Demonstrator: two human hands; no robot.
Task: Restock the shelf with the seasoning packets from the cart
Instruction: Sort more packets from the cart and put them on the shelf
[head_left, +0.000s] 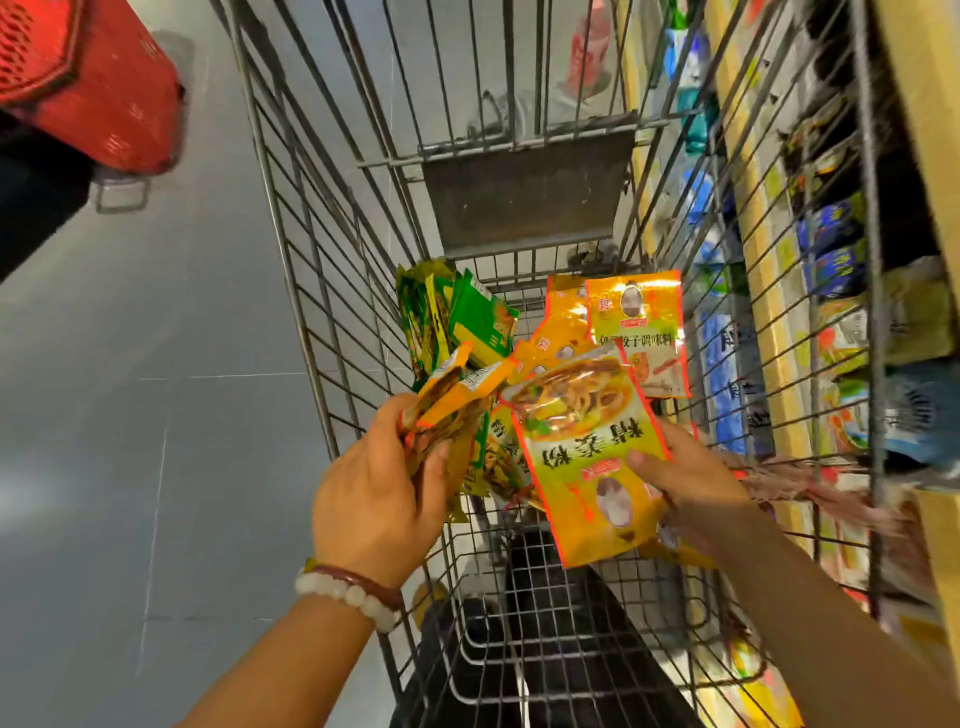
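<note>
I look down into a wire shopping cart (332, 291). My left hand (379, 493) grips a fanned stack of yellow seasoning packets (452, 410) over the cart's left side. My right hand (685, 467) pinches one large yellow-orange packet (582, 457) by its right edge, thumb on its front. More packets lie on the cart floor: a green bundle (457, 322) at the back left and orange-yellow ones (636, 327) at the back right. The shelf (779, 364) runs along the right, seen through the cart's wires.
A red plastic basket (98, 88) hangs at the top left above the grey floor (130, 415). The cart's folded grey seat flap (524, 192) stands at its far end. Shelf rows on the right hold blue, green and yellow packets (836, 249).
</note>
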